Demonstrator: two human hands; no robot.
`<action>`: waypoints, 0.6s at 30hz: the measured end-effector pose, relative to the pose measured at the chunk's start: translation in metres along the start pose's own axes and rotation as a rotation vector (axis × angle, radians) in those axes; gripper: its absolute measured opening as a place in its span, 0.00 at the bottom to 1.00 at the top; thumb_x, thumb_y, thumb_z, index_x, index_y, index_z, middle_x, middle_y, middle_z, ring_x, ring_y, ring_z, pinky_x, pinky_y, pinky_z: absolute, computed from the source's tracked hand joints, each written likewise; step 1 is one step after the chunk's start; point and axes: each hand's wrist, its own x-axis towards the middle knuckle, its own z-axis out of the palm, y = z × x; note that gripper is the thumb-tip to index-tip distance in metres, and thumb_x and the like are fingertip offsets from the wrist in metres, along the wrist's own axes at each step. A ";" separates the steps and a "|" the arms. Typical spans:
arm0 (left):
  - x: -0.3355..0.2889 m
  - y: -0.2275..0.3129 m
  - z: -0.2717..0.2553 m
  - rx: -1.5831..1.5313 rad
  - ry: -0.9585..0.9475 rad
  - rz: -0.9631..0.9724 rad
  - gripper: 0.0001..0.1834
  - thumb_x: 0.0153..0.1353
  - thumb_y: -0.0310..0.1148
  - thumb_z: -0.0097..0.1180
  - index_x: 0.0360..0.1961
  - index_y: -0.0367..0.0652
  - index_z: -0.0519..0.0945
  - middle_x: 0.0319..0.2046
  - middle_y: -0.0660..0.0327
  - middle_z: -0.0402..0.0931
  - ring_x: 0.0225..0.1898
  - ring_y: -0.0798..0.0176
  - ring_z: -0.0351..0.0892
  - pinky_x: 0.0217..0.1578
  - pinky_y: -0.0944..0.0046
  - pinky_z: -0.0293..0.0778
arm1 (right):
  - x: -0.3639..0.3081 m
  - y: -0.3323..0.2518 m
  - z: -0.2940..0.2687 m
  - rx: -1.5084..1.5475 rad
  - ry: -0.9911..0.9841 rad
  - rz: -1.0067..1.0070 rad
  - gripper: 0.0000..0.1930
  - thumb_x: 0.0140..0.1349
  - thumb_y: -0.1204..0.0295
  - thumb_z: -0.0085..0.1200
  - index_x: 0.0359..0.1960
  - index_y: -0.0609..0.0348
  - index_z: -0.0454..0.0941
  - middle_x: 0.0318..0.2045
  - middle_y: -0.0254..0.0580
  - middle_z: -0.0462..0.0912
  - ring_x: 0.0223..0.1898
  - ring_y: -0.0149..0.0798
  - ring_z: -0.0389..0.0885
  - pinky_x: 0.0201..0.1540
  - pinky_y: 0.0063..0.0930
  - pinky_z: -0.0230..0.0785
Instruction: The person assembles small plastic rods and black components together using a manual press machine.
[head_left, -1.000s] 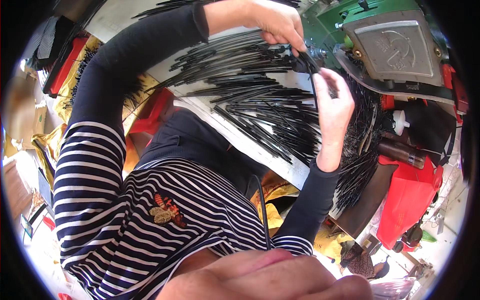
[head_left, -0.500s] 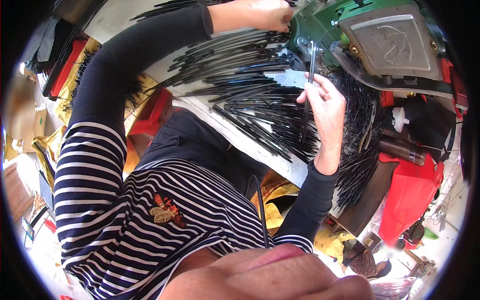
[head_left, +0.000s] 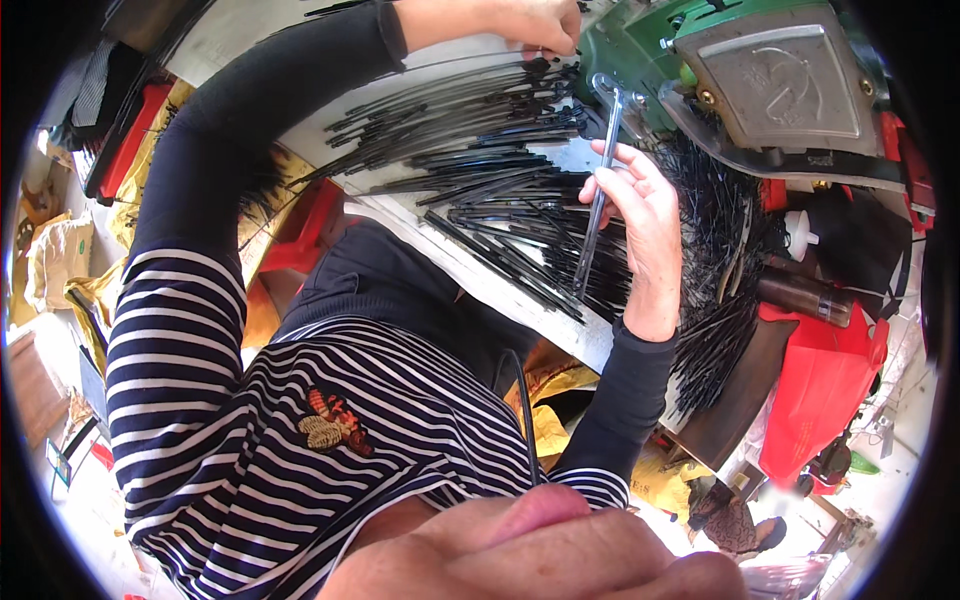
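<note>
My right hand [head_left: 650,225] has its thumb and fingers closed on a slim, shiny black rod [head_left: 592,235]. The rod leans, its upper end beside the metal fitting on the green machine [head_left: 625,45] and its lower end over the pile. At the top edge, my left hand [head_left: 540,22] is pinched closed beside the machine. A thin dark rod [head_left: 460,58] runs out to the left from its fingertips. Many similar black rods [head_left: 450,110] lie in loose rows on the pale tabletop between my hands.
A dense heap of black rods [head_left: 715,350] lies right of my right forearm. Beyond it are a dark brown bottle [head_left: 805,297] and a red plastic piece [head_left: 815,390]. A red stool [head_left: 305,230] stands below the table's left side. The machine's grey metal cover [head_left: 780,85] juts out at upper right.
My right hand has shifted slightly left, and its rod has tilted, the lower end swinging left. My left hand has moved a little left and up, and a thin rod now shows at its fingertips.
</note>
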 end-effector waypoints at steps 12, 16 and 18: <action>-0.014 0.027 0.034 -0.833 -0.158 -0.117 0.15 0.58 0.29 0.54 0.45 0.33 0.73 0.28 0.57 0.78 0.22 0.67 0.79 0.20 0.73 0.74 | -0.001 0.000 0.009 0.084 -0.028 0.007 0.18 0.58 0.73 0.50 0.50 0.65 0.68 0.24 0.38 0.80 0.21 0.23 0.73 0.23 0.14 0.66; -0.012 0.030 0.035 -0.688 -0.049 -0.037 0.15 0.58 0.30 0.54 0.45 0.33 0.74 0.28 0.57 0.78 0.21 0.68 0.78 0.21 0.74 0.74 | -0.001 0.001 0.006 0.082 -0.026 0.019 0.19 0.58 0.71 0.51 0.51 0.66 0.68 0.25 0.38 0.79 0.22 0.23 0.74 0.23 0.14 0.65; -0.007 0.023 0.037 -0.889 -0.160 -0.135 0.16 0.58 0.30 0.54 0.45 0.33 0.74 0.28 0.57 0.78 0.21 0.68 0.78 0.21 0.74 0.74 | -0.001 0.000 0.007 0.069 -0.032 0.016 0.20 0.58 0.69 0.51 0.51 0.66 0.67 0.25 0.38 0.79 0.23 0.24 0.74 0.24 0.13 0.65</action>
